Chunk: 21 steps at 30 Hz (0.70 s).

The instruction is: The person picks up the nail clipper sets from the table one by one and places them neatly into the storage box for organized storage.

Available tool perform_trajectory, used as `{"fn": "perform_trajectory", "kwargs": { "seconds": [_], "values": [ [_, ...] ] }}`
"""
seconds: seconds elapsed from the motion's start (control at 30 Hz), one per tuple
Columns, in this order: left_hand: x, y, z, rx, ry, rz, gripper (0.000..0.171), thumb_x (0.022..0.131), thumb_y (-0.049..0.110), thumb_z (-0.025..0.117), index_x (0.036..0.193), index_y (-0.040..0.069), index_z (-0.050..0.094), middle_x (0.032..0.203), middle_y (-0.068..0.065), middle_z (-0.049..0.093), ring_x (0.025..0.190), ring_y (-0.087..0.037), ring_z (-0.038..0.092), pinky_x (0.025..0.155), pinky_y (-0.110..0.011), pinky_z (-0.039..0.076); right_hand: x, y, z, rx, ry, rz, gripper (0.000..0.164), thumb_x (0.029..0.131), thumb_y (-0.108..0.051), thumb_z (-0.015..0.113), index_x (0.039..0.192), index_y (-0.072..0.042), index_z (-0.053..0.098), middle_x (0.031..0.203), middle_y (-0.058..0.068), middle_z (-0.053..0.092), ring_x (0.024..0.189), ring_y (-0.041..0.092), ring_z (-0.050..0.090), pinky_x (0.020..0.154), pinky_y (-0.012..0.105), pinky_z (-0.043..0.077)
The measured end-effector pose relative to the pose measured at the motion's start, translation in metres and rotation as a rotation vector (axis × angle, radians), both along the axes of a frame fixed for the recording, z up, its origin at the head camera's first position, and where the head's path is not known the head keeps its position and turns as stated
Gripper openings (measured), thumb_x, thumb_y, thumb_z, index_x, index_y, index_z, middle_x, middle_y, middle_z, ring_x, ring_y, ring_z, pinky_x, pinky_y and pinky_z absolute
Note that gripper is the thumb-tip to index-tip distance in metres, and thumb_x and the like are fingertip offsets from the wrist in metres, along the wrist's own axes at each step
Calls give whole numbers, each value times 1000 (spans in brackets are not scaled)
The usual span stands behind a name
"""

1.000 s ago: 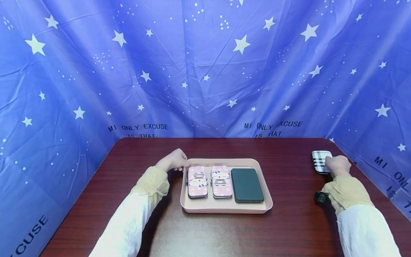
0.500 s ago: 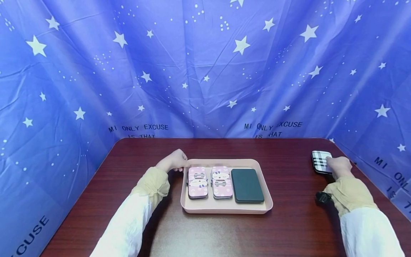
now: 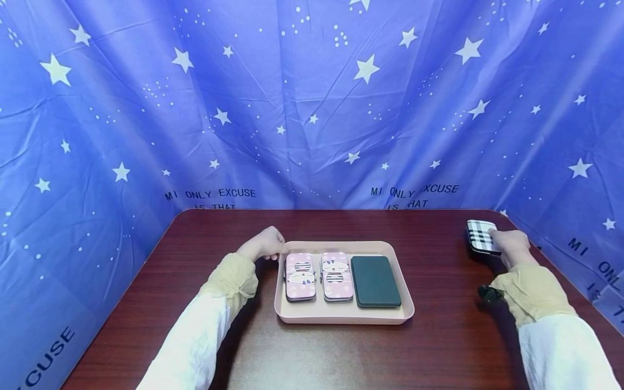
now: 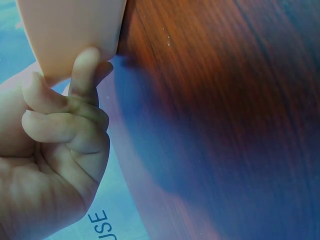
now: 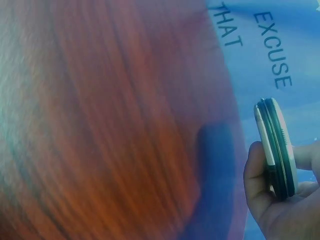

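My right hand [image 3: 512, 246] grips a black-and-white plaid case [image 3: 480, 235] by its right side, above the table's far right. In the right wrist view the case [image 5: 276, 147] is seen edge-on, thin with rounded ends, between thumb and fingers. At the left end of a shallow pink tray [image 3: 343, 319], my left hand [image 3: 265, 244] holds the far corner. The left wrist view has the fingers of this hand [image 4: 65, 135] curled, one fingertip against the outer wall of the tray [image 4: 75, 30]. Inside lie two pink patterned cases [image 3: 300, 290] [image 3: 337, 292] and a dark green case [image 3: 375, 281], side by side.
The dark red wooden table [image 3: 429, 352] reaches back to a blue curtain [image 3: 312, 81] with white stars and lettering. The curtain also hangs along both sides. A small black object [image 3: 488, 294] sits at my right wrist.
My right hand has lifted the plaid case off the table and moved it slightly left and away from me. The left hand and the tray have stayed in place.
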<state>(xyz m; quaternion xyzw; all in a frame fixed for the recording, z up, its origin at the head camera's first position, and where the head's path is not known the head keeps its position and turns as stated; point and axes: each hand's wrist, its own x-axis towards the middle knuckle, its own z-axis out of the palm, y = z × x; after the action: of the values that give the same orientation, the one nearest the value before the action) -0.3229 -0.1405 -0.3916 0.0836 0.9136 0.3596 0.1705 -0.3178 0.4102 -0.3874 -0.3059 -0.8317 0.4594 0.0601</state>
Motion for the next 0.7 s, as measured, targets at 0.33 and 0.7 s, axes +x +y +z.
{"fn": "perform_trajectory", "kwargs": {
  "seconds": [0.33, 0.7],
  "values": [
    [-3, 1, -1, -7, 0, -2, 31, 81, 6, 64, 56, 12, 47, 41, 3, 44, 36, -5, 40, 36, -17, 32, -2, -6, 16, -309, 128, 74, 16, 92, -17, 47, 90, -2, 41, 56, -13, 51, 48, -1, 55, 52, 17, 52],
    [-4, 1, 1, -29, 9, -3, 29, 82, 9, 65, 57, 11, 50, 41, 2, 45, 36, -6, 41, 36, -17, 33, -4, -20, 31, -602, 235, 110, 11, 93, -10, 49, 95, -4, 41, 57, -5, 58, 49, 5, 60, 53, 20, 54]
  ]
}}
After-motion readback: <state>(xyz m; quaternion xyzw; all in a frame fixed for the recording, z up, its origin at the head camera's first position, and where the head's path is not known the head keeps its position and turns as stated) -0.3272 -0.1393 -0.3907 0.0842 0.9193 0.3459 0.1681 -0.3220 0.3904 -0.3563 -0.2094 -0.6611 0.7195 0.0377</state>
